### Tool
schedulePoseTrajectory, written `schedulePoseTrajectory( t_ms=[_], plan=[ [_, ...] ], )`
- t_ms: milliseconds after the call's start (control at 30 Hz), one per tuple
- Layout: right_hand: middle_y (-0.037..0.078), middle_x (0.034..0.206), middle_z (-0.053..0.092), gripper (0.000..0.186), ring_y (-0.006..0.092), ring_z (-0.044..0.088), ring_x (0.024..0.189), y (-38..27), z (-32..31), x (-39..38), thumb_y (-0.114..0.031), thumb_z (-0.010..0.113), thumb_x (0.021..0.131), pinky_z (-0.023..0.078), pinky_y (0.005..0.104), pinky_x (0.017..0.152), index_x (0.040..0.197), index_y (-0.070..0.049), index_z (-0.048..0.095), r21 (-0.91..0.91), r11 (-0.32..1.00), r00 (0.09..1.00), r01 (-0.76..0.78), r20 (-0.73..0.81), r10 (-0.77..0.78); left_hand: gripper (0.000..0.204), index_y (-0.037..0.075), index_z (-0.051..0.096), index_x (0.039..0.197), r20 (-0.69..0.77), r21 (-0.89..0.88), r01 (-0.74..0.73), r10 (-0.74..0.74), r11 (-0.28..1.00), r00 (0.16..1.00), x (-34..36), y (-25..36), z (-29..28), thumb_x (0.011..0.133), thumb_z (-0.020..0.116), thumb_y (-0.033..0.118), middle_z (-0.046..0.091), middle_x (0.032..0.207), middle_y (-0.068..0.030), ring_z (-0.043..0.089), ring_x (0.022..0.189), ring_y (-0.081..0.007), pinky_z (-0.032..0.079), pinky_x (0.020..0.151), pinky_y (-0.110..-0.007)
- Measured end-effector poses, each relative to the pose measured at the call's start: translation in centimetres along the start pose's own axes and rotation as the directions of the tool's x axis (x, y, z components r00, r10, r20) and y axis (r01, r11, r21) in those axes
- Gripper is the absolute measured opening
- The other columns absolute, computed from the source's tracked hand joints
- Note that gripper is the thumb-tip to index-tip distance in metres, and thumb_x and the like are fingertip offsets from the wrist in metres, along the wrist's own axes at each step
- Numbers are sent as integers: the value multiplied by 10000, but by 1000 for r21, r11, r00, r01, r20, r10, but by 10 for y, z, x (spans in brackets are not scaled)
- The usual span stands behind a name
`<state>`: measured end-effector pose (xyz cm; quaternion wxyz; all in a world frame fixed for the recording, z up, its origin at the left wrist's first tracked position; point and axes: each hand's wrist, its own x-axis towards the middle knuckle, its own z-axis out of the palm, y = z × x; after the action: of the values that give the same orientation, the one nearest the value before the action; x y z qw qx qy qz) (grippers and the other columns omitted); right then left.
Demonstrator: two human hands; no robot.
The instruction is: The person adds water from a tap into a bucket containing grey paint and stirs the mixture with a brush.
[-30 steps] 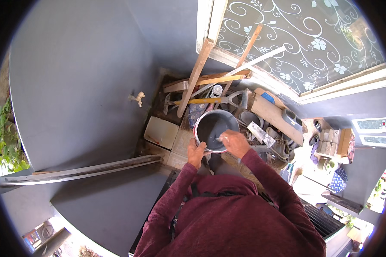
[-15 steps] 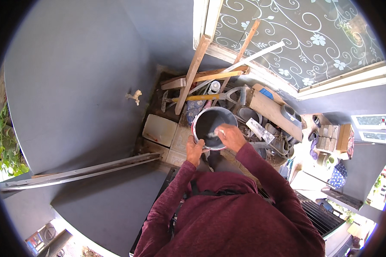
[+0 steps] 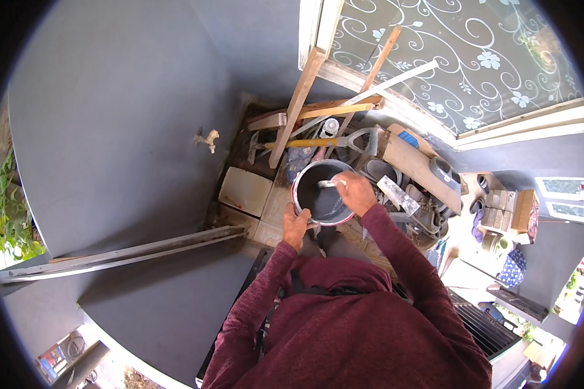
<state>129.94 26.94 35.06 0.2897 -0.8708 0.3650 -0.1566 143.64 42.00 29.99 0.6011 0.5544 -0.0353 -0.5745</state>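
A round paint bucket (image 3: 300, 200) with a pale rim is held in front of my body. Its inside is dark grey, with lighter streaks on the wall. My left hand (image 3: 296, 225) grips the rim at the near left, thumb on top. Over the bucket's right side, my right hand (image 3: 355, 194) is closed around a short whitish tool (image 3: 328, 184) that points left across the opening. Whether it is a brush or a stick cannot be made out, and its far end looks smeared. The bucket's underside is hidden.
Beyond the bucket lie a yellow-handled shovel (image 3: 305, 142), leaning wooden strips (image 3: 296, 110), several shoes (image 3: 425, 211) and a cardboard box (image 3: 415, 162). A tap (image 3: 209, 141) sticks out of the grey wall (image 3: 130, 129). A patterned window (image 3: 461, 58) is at the upper right.
My right hand has moved up and slightly right over the bucket, and the whitish tool now shows higher, near the rim. My left hand keeps its grip. The view has shifted slightly.
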Motion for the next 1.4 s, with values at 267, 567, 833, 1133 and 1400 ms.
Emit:
schedulePoseTrajectory(
  t_ms=[267,567,833,1133,1400],
  plan=[
    [143,830,619,111,350,605,777,-22,3,-18,-140,554,848,481,448,699,858,-48,616,81,989,986,122,107,-130,210,-27,447,1001,-20,40,-3,3,999,1000,0,2,1,824,551,19,539,905,-90,604,764,-175,608,642,-353],
    [172,837,614,125,377,603,769,-6,-6,-20,-113,571,845,479,446,690,893,-9,623,-29,998,990,62,130,-57,214,-19,453,1022,-38,20,-16,17,1000,999,0,7,-1,831,542,10,543,919,-87,605,769,-175,608,633,-354],
    [166,816,631,115,385,603,771,3,-1,5,-106,573,845,487,443,693,867,-9,630,-17,998,998,57,5,-56,233,-28,449,1049,-26,2,-15,15,1000,1000,3,3,-5,838,542,10,547,960,-99,612,791,-179,608,631,-360],
    [169,835,628,124,368,608,806,-2,4,7,-123,569,847,486,449,699,864,-15,627,48,997,998,60,24,-62,249,-27,446,1065,-7,21,-3,3,1000,1000,3,6,1,834,537,5,549,960,-92,620,798,-187,606,637,-351],
    [172,824,612,115,375,599,788,-9,5,-13,-110,570,844,478,451,697,866,-7,615,40,997,990,69,120,-73,241,-20,441,1052,-23,43,7,-6,999,1000,5,13,2,834,540,7,548,943,-95,615,786,-184,603,651,-366]
  ],
)
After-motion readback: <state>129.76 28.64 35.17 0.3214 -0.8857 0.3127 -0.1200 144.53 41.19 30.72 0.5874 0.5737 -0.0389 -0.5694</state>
